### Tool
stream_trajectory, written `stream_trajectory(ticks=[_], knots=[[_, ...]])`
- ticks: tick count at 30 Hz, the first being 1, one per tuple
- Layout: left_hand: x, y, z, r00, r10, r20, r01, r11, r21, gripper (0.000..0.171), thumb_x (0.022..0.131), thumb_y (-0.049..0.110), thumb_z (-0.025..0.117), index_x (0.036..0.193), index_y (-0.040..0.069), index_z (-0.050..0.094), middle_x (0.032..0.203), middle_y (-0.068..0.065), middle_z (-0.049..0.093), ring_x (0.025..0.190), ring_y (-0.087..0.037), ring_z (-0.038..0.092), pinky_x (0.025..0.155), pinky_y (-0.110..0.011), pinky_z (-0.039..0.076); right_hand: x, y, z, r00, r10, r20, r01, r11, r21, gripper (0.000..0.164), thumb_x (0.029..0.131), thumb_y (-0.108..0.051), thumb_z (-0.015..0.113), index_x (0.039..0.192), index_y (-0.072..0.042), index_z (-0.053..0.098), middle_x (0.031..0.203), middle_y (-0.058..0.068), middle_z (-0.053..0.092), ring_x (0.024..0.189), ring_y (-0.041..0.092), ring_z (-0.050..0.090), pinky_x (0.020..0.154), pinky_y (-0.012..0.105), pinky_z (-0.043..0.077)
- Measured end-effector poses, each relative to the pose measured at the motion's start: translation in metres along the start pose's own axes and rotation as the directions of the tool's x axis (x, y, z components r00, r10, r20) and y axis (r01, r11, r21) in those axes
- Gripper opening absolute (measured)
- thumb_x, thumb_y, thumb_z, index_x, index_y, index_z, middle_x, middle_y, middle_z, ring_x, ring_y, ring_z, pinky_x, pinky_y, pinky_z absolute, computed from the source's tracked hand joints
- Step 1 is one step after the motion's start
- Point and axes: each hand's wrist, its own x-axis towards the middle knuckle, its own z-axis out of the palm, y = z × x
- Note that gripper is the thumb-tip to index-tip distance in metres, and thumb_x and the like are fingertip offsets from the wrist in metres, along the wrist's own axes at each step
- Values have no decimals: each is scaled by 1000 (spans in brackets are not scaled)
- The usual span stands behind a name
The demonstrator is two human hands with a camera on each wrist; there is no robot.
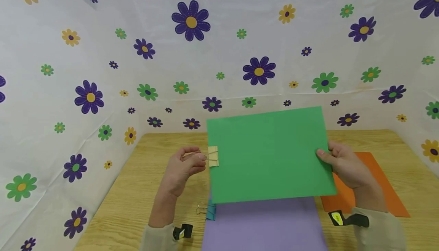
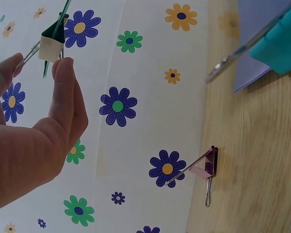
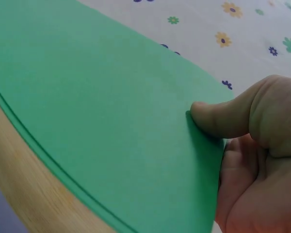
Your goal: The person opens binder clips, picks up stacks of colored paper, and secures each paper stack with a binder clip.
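Green paper (image 1: 269, 155) seems layered; the right hand (image 1: 348, 167) pinches it, left hand (image 1: 185, 167) its clip (image 1: 213, 161).

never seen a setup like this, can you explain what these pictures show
No machine here: a person works with two bare hands. The wide picture is from a head-worn camera, the others from one on each wrist. The left hand pinches a pale yellow clip on one edge of some green paper, and the right hand holds the opposite edge. On the wooden table are a purple sheet with a teal clip at its edge, an orange sheet and, seen from the left wrist, a pink clip.
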Motion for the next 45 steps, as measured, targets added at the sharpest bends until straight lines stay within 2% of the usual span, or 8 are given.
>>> stream_trajectory(ticks=[3,13,19,24,31,38,45], knots=[[1,1,-2,1000,7,-15,-7,1000,-24,40,92,4,66,127,-3,47,105,-11,62,81,-17,65,81,-32,58,1,-2,2,1000,17,2,-17,999,-47,46,107,-15,44,132,23,38,103,-6,71,88,14,71,75,32,59],[10,-5,-5,1000,3,-6,-3,1000,-8,34,94,9,66,121,-4,50,99,-12,63,90,-28,66,83,-34,57,3,-2,4,999,51,-10,-52,993,-105,48,107,-14,44,133,25,35,97,-7,73,86,13,72,74,33,59],[17,-9,-9,1000,-16,-5,17,999,32,37,94,11,67,122,-6,50,100,-12,63,89,-23,66,84,-34,57,8,-4,4,996,90,-15,-91,985,-148,47,106,-12,45,136,23,36,105,9,72,87,12,71,76,33,59],[27,-6,-10,1000,-9,19,8,998,56,35,94,12,67,120,-6,51,103,-13,63,88,-20,67,85,-35,57,12,-5,4,992,120,-31,-123,978,-170,47,106,-10,44,137,23,35,110,22,68,86,10,70,77,33,58],[40,-3,-13,999,-18,33,15,994,104,38,94,16,68,121,-5,52,109,-16,62,92,-21,67,87,-36,57,21,1,5,989,139,-53,-147,968,-205,46,106,-11,45,136,23,38,115,27,65,87,10,70,79,34,58],[57,-11,-18,997,-53,48,43,980,192,45,94,25,69,125,-4,53,119,-26,62,95,-22,69,89,-39,56,33,9,7,980,185,-69,-196,956,-217,45,106,-11,44,136,22,38,115,27,65,87,11,69,79,35,58],[75,-19,-15,996,-93,9,87,962,259,39,96,30,66,120,1,59,114,-24,67,92,-24,71,88,-49,52,45,18,10,972,201,-121,-226,938,-261,47,106,-11,44,138,22,37,123,36,58,94,22,69,81,41,58]])
